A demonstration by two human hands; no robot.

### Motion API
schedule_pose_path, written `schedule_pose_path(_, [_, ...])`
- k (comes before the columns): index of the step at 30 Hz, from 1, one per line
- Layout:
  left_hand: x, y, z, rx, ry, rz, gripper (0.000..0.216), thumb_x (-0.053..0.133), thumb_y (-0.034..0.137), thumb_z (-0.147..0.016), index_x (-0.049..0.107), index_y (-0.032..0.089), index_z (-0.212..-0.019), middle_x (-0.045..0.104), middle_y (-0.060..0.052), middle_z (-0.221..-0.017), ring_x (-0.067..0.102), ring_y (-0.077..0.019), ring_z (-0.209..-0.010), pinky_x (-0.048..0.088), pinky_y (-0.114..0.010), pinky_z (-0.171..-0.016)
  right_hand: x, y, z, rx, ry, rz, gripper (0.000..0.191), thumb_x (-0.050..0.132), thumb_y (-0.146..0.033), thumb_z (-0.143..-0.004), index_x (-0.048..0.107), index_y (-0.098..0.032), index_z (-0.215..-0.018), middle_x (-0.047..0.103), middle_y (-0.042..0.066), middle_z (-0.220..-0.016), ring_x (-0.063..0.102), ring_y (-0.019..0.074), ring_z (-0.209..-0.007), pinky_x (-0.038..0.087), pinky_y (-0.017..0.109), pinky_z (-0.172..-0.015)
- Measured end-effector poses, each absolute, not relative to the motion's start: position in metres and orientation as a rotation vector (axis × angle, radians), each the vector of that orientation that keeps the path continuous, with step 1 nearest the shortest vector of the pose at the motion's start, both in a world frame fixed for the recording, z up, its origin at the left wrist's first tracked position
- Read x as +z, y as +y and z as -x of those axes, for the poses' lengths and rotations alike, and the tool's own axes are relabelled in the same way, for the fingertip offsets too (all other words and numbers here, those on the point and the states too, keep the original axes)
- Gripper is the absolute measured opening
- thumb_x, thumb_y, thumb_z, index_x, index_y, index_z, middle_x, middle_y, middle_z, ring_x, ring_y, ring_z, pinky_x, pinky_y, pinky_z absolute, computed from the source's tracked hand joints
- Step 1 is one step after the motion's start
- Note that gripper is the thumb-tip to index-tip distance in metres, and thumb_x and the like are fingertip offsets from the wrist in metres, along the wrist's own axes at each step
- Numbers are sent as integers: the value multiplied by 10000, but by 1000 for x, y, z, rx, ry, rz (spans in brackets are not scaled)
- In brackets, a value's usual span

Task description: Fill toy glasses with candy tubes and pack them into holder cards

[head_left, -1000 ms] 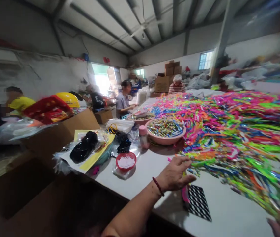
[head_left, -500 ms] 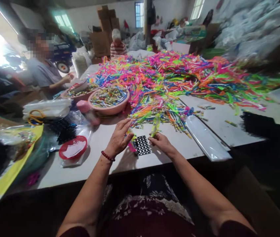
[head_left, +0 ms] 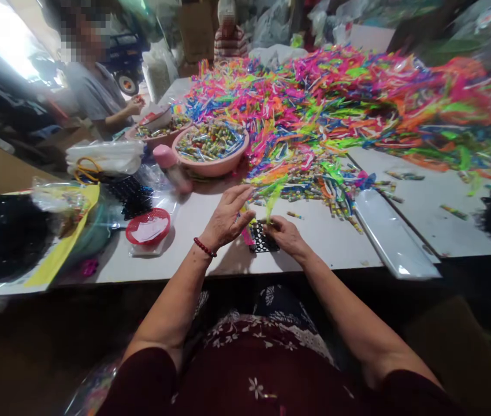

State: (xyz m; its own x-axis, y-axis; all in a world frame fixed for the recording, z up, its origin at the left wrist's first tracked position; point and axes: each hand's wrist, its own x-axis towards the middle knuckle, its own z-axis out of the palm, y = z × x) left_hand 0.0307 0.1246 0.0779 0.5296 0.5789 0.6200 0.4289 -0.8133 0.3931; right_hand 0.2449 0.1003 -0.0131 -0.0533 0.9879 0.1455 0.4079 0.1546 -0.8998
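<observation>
A black perforated plate with a grid of holes lies on the white table before me. My left hand is beside its left edge, fingers stretched out and thumb apart. Pink and yellow streamers stand by that thumb at the plate's left side; their lower ends are partly hidden. My right hand is over the plate's right part, thumb and fingers pinched on a yellow-green streamer that sticks upward. Its lower end is hidden in the fingers.
Beyond my hands spreads a big heap of coloured streamers. A pink basin of small patterned tubes, a pink-capped bottle and a red basket stand left. Clear plastic bags lie right. A co-worker sits at the far left.
My right hand has moved left, from beside the plate to over its right part, with the yellow-green streamer. My left hand keeps its place beside the plate. The camera view has tilted down.
</observation>
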Motion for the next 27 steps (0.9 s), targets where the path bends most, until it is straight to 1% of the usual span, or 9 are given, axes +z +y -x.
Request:
schedule_pose_path(2, [78, 125, -31, 1164, 853, -2583, 672, 331, 619, -1025, 505, 139, -1461, 512, -183, -1458, 444, -281, -1369, 331, -477, -1189, -13, 99, -241, 831, -1663, 1305, 257, 604, -403, -851, 699, -206, -985, 693, 59, -961, 619, 230, -931, 468, 354, -848])
schedule_pose_path(5, [78, 124, -32, 1177, 844, -2589, 664, 333, 609, -1029, 504, 131, -1458, 514, -186, -1455, 445, -275, -1368, 337, -471, -1185, -13, 98, -232, 786, -1628, 1319, 249, 601, -424, -871, 649, -201, -972, 680, 40, -863, 606, 205, -800, 469, 322, -757])
schedule_pose_path(8, [79, 124, -32, 1173, 844, -2601, 660, 335, 609, -1029, 500, 139, -1462, 515, -180, -1454, 447, -274, -1366, 343, -469, -1182, -17, 100, -227, 726, -1678, 1382, 163, 589, -363, -871, 589, -209, -924, 655, 16, -796, 565, 179, -713, 433, 291, -684])
schedule_pose_path(13, [79, 125, -33, 1150, 841, -2619, 673, 322, 619, -1026, 472, 155, -1490, 509, -174, -1459, 440, -286, -1368, 334, -482, -1184, -14, 108, -232, 623, -1946, 1442, 61, 562, -250, -874, 587, -210, -912, 661, 22, -837, 541, 172, -740, 379, 270, -686])
schedule_pose_path(17, [82, 125, -36, 1123, 759, -2656, 702, 322, 643, -1015, 413, 188, -1541, 494, -164, -1477, 436, -293, -1368, 331, -486, -1180, -2, 112, -225, 549, -2094, 1528, 88, 565, -179, -865, 610, -204, -936, 679, 43, -881, 556, 184, -777, 364, 271, -704])
schedule_pose_path(21, [83, 127, -37, 1082, 710, -2689, 617, 355, 629, -1013, 524, 255, -1474, 503, -132, -1475, 441, -301, -1362, 341, -508, -1167, -3, 115, -211, 536, -2091, 1595, 127, 529, -138, -882, 618, -200, -946, 682, 38, -869, 568, 180, -769, 369, 268, -693])
schedule_pose_path(23, [81, 129, -37, 1120, 726, -2694, 567, 384, 605, -1016, 581, 260, -1422, 524, -127, -1452, 458, -297, -1339, 360, -506, -1151, -6, 114, -211, 561, -2061, 1551, 137, 534, -124, -877, 616, -197, -958, 679, 29, -873, 577, 172, -782, 388, 265, -708])
schedule_pose_path(25, [80, 130, -36, 1169, 756, -2693, 530, 414, 565, -1023, 590, 248, -1408, 538, -129, -1435, 472, -288, -1321, 374, -497, -1141, -10, 113, -222, 650, -1994, 1466, 149, 580, -150, -868, 617, -203, -1002, 681, 16, -906, 592, 160, -792, 420, 263, -728])
schedule_pose_path(27, [79, 130, -35, 1184, 789, -2698, 521, 437, 538, -1024, 568, 234, -1426, 541, -133, -1432, 476, -285, -1315, 381, -493, -1137, -10, 112, -248, 698, -1867, 1444, 221, 638, -211, -857, 608, -215, -1076, 682, 12, -970, 607, 151, -790, 462, 275, -754])
